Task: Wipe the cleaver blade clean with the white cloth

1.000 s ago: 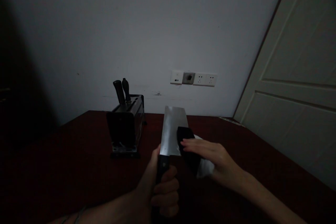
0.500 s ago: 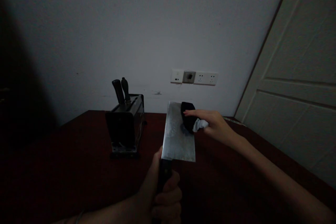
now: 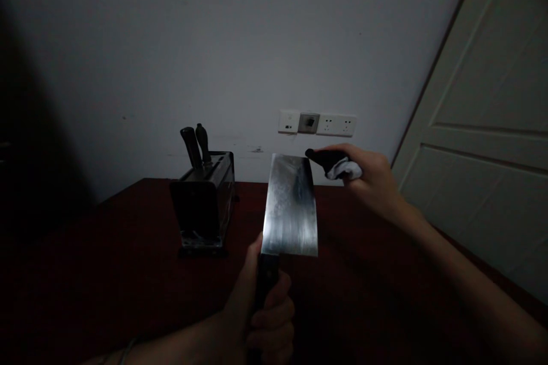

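A cleaver (image 3: 290, 205) points away from me with its broad blade face turned up. My left hand (image 3: 268, 319) is wrapped around its black handle, low in the middle of the head view. Beyond the blade's far right corner, my right hand (image 3: 371, 174) is closed on a black-and-white cloth (image 3: 331, 161). The cloth's dark end reaches toward the blade tip, with a small gap between them. To the left stands a dark knife block (image 3: 201, 199), two black-handled knives (image 3: 192, 147) sticking out of its top.
The dark red table (image 3: 128, 274) lies under both hands and runs back to a pale wall (image 3: 214, 40). A row of wall sockets (image 3: 317, 124) is fixed behind the cleaver. On the right stands a white panelled door (image 3: 483, 125).
My right hand and the cloth have come off the blade, moving up and to the right. The cleaver stays in my left hand, its blade tilted slightly and catching more light.
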Available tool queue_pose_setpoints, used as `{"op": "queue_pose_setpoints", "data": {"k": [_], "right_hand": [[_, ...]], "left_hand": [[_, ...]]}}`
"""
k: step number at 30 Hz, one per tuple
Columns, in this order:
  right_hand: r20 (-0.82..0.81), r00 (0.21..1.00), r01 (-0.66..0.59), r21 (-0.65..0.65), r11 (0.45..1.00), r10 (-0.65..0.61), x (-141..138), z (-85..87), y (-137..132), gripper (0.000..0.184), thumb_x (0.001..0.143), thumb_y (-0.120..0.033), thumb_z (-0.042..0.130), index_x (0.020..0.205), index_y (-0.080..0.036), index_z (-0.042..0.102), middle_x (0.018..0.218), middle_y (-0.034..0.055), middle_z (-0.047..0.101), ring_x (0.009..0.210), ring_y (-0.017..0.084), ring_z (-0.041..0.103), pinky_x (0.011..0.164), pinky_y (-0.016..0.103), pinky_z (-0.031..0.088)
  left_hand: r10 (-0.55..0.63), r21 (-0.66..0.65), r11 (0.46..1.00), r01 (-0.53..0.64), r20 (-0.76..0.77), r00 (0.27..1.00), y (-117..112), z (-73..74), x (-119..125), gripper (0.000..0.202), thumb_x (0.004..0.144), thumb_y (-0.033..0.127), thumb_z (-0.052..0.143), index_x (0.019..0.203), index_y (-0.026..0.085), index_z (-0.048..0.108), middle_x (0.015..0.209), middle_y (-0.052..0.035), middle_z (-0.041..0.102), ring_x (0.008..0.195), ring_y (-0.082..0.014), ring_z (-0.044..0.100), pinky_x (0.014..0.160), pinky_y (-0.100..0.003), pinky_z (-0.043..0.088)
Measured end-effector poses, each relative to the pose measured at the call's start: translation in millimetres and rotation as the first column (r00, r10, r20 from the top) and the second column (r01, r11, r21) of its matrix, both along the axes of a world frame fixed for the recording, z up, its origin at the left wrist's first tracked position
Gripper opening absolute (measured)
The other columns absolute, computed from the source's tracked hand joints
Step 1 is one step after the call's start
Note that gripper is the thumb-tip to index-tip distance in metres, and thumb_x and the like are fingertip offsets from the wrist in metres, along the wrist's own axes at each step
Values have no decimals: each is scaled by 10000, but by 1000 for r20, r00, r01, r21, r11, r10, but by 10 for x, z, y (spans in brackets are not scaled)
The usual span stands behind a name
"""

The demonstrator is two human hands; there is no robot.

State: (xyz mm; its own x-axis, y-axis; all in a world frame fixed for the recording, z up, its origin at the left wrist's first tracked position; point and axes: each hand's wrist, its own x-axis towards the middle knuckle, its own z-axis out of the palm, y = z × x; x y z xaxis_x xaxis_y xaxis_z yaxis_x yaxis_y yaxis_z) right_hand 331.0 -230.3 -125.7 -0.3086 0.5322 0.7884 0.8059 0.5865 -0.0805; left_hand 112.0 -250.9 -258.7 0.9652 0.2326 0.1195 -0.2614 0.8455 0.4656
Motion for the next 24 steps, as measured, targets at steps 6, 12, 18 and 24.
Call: {"op": "queue_pose_setpoints", "data": {"k": [6,12,18,24], "right_hand": [[212,964,-127,-170,977,162,-232,-167,6,583,623,17,448,1162,-202,478,1284,98,528,1211,227,453,993,457,385],[241,904,-299,-232,925,353,-509,-514,-265,445,697,-54,495,1134,-131,484,1212,156,580,1153,211,513,976,379,423],[251,871,-375,-215,902,422,-610,-619,-363,384,742,-165,529,1123,-151,480,1154,134,624,1126,198,538,971,366,430],[279,924,-221,-169,961,261,-393,-450,-51,564,632,-10,442,1179,-147,455,1233,142,565,1182,204,485,1008,421,392]], "left_hand": [[-45,9,999,46,-19,999,-42,34,-15,718,836,663,100,426,167,419,295,40,268,233,-62,188,315,-182,184],[36,-29,999,-38,-67,997,-6,48,-24,760,783,729,75,422,173,447,290,48,264,224,-64,187,304,-199,230],[73,-11,997,-75,-145,987,55,45,-27,711,723,788,201,358,192,328,267,54,223,223,-60,187,296,-202,208],[55,18,998,-55,-24,998,-25,95,1,666,827,674,180,453,171,406,302,59,285,228,-56,174,308,-193,244]]}}
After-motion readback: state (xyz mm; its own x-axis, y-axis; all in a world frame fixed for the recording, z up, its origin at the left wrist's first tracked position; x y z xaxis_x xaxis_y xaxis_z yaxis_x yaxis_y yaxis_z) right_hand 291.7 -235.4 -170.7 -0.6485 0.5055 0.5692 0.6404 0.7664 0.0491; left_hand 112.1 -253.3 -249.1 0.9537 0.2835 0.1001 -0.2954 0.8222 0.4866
